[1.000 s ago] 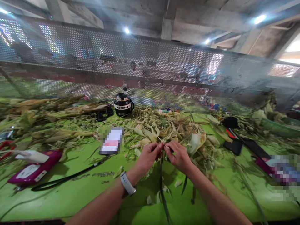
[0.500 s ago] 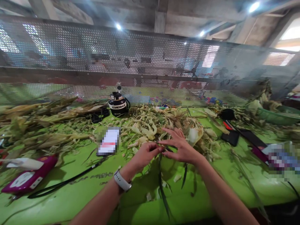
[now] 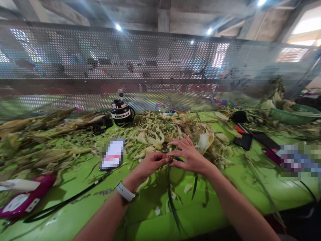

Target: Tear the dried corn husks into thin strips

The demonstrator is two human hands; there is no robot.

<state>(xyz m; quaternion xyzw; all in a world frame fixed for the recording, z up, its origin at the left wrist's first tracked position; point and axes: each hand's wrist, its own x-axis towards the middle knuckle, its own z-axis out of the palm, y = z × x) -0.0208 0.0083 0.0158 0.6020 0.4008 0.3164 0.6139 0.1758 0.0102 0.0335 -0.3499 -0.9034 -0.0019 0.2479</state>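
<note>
A dark green leaf (image 3: 170, 197) is pinched near its top by the left hand (image 3: 150, 164), a grip best held steady while the right hand (image 3: 191, 160) is spread alongside.

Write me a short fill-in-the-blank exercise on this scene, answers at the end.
The pale wristband is worn on the person's ____ side.
The hand with its fingers spread is the ____ one.
The word on the black jug is ____.
The bowl at far right is coloured ____.

Missing words: left; right; ENERGY; green.
</note>
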